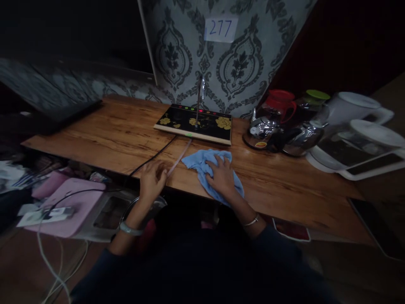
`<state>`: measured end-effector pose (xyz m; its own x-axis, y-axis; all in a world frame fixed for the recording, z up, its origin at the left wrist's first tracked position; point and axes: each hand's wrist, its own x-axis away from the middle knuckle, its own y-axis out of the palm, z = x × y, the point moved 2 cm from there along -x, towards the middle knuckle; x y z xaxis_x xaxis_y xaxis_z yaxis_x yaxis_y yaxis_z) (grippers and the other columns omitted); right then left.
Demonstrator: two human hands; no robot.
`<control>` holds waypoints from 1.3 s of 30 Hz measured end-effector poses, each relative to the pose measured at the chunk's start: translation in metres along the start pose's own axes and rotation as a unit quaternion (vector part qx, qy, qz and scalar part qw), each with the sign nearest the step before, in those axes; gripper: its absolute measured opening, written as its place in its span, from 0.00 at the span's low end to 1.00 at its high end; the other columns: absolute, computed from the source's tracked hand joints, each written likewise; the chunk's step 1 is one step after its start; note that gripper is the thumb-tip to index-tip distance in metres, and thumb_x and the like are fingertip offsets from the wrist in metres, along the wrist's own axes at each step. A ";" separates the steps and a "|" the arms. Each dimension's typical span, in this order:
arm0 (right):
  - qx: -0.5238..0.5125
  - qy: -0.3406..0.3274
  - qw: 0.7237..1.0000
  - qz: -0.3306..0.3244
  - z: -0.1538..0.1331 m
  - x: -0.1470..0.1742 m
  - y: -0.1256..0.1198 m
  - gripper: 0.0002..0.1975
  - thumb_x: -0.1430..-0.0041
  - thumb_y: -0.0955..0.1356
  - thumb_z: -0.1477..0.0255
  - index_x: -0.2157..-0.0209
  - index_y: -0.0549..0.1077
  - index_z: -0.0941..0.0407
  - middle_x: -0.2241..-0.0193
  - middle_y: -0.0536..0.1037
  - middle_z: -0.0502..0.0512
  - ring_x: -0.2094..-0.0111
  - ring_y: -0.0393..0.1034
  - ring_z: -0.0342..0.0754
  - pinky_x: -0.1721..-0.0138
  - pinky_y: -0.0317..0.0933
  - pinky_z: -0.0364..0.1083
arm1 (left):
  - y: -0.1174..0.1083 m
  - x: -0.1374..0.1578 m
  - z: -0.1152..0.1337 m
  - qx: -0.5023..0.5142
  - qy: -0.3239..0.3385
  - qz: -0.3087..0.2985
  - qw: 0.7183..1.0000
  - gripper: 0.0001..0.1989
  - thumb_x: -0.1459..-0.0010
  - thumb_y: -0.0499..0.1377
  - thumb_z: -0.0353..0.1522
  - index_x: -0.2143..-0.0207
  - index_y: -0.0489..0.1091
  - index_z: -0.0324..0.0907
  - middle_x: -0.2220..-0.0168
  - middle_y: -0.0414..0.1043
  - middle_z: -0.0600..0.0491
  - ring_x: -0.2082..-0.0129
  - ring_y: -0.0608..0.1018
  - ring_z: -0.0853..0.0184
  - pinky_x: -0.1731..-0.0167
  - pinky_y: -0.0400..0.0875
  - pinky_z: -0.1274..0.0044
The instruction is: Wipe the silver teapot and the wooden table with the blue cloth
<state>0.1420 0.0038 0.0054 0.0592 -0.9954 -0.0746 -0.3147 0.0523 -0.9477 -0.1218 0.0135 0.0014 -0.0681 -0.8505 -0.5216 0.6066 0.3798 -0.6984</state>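
My right hand point(221, 177) is over a crumpled blue cloth point(202, 158) on the wooden tabletop, its fingers bent onto the fabric and pressing it down. My left hand point(152, 181) hovers at the front edge of the table, fingers loosely curved and apart. Its thumb is beside a thin clear tube point(179, 158); whether they touch is hard to make out. That tube comes from a black appliance base point(190, 122) with gold flowers, lit buttons and a tall chrome spout point(201, 95). A dark power cable point(155, 155) also leaves the base, passing close to my left hand.
On the right stand two chrome kettles point(264, 128), a red-lidded jug point(280, 101), a green-lidded jar point(316, 96) and white-handled pitchers point(367, 139). A phone point(375, 226) lies near the right edge. Lower left are a pink stool point(74, 194) and a power strip point(47, 215).
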 end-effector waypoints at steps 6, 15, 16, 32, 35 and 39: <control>-0.041 -0.107 0.992 -0.044 -0.036 0.007 0.010 0.26 0.41 0.66 0.68 0.40 0.71 0.50 0.31 0.57 0.58 0.31 0.40 0.71 0.36 0.45 0.69 | -0.014 0.013 -0.005 -0.017 -0.026 -0.012 0.999 0.17 0.38 0.52 0.40 0.55 0.74 0.40 0.53 0.78 0.45 0.50 0.76 0.56 0.48 0.68 0.64; -0.056 -0.218 0.974 -0.022 0.028 0.035 0.007 0.24 0.47 0.67 0.73 0.46 0.76 0.50 0.35 0.64 0.56 0.33 0.49 0.64 0.34 0.46 0.66 | -0.026 0.031 -0.012 -0.004 -0.041 -0.011 0.999 0.15 0.36 0.52 0.39 0.60 0.75 0.41 0.61 0.77 0.47 0.57 0.77 0.60 0.53 0.70 0.69; -0.051 -0.210 0.976 -0.012 0.039 0.033 0.004 0.24 0.47 0.67 0.73 0.47 0.76 0.50 0.35 0.64 0.57 0.33 0.51 0.64 0.34 0.46 0.66 | -0.024 0.033 -0.013 -0.004 -0.038 -0.007 0.999 0.15 0.36 0.52 0.39 0.61 0.75 0.41 0.62 0.77 0.47 0.57 0.77 0.59 0.54 0.70 0.69; 0.002 -0.165 0.985 -0.041 -0.004 -0.066 0.009 0.30 0.37 0.66 0.59 0.35 0.64 0.51 0.30 0.54 0.62 0.30 0.44 0.63 0.33 0.40 0.66 | -0.014 0.037 -0.015 -0.109 0.008 -0.038 0.993 0.18 0.36 0.50 0.39 0.54 0.76 0.43 0.48 0.76 0.44 0.46 0.74 0.53 0.46 0.65 0.61; 0.000 -0.166 0.985 -0.039 -0.002 -0.075 0.008 0.28 0.37 0.65 0.63 0.36 0.65 0.51 0.31 0.57 0.61 0.31 0.45 0.61 0.33 0.39 0.65 | -0.010 0.038 -0.020 -0.117 0.027 -0.041 0.992 0.20 0.35 0.48 0.39 0.53 0.76 0.42 0.46 0.75 0.43 0.44 0.73 0.52 0.44 0.65 0.60; -0.013 -0.169 0.985 -0.025 0.012 -0.071 0.006 0.26 0.39 0.66 0.66 0.39 0.69 0.51 0.32 0.58 0.59 0.33 0.47 0.60 0.33 0.44 0.63 | -0.007 0.038 -0.022 -0.132 0.041 -0.039 0.990 0.20 0.35 0.48 0.38 0.53 0.76 0.41 0.46 0.75 0.42 0.44 0.73 0.51 0.45 0.66 0.59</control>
<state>0.1477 0.0759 0.0014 0.3868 -0.9129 -0.1306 -0.3268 -0.0033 -0.9451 -0.1465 -0.0139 -0.0243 -0.1784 -0.8526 -0.4912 0.3704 0.4043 -0.8363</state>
